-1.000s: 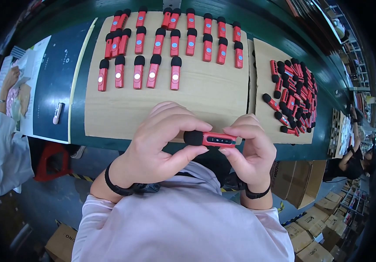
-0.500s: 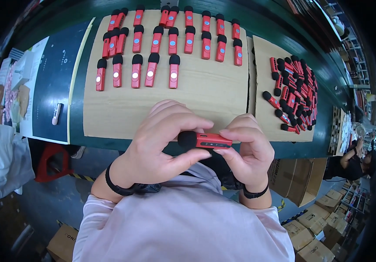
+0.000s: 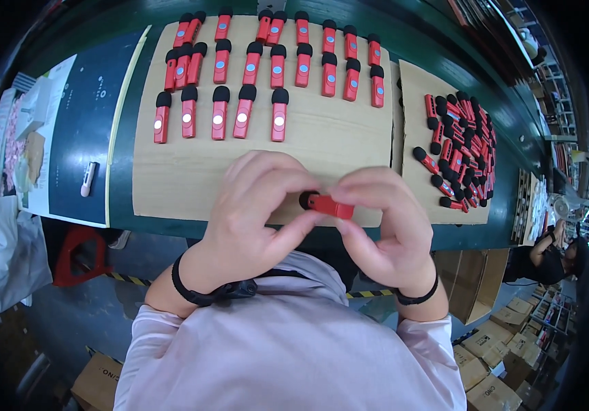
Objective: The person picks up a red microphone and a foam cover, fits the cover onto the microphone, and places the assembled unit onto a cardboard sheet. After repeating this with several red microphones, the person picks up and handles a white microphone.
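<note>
Both hands hold one small red microphone (image 3: 330,205) with a black foam tip, just above the near part of the cardboard sheet (image 3: 335,147). My left hand (image 3: 250,212) pinches it at the foam end, thumb and fingers partly hiding the tip. Thumb and forefinger of my right hand (image 3: 394,222) close on its bare red end. The microphone is tilted, with that red end facing toward me. Beyond my hands, several like microphones (image 3: 279,116) lie in rows, foam tips away from me, most showing a pale round spot.
On a second cardboard sheet (image 3: 414,198) at the right lies a heap of red microphones (image 3: 462,144). A dark mat (image 3: 75,151) with a small pale device (image 3: 89,179) covers the left. A person (image 3: 548,253) sits at the far right. Cardboard boxes (image 3: 493,394) stand on the floor.
The microphone has been turned between my fingers: its dark button strip no longer shows, and its red end now points toward me. My right hand has shifted its grip and risen slightly.
</note>
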A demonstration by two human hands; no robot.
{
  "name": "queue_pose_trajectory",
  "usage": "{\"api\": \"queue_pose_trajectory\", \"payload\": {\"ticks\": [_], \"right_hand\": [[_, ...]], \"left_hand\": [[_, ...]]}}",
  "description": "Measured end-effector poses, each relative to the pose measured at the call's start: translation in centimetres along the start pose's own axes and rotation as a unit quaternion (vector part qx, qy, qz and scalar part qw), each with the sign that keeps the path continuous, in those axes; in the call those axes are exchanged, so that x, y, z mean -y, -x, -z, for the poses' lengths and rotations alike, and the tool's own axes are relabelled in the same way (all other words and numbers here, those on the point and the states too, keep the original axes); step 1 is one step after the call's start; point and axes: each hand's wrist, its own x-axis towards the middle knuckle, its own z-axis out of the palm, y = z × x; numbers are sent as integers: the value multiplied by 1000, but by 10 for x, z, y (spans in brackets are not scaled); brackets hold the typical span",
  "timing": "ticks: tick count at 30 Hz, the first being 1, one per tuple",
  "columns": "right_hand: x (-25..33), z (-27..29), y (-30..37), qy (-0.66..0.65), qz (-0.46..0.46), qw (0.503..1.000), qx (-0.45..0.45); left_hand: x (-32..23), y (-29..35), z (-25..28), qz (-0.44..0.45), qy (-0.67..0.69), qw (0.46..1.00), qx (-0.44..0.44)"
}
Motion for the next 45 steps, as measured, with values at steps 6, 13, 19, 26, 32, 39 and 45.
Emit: {"api": "queue_pose_trajectory", "payload": {"ticks": [6,13,19,26,32,39,45], "right_hand": [[-24,6,-31,148,22,987,50],[-40,-19,-33,284,22,952,109],[-44,-23,-42,353,10,927,129],[-45,-4,-47,354,-10,931,92],[-63,60,-16,414,-85,904,67],[-78,109,35,540,-181,821,45],[-61,66,23,406,-125,905,-4]], "left_hand": [[7,6,1,-2,-116,993,-38],[16,13,11,11,-161,986,51],[23,13,11,6,-149,987,59],[22,8,8,-5,-139,989,54],[22,7,9,-6,-127,991,39],[18,4,5,-19,-108,993,38],[20,6,19,-26,-96,993,58]]}}
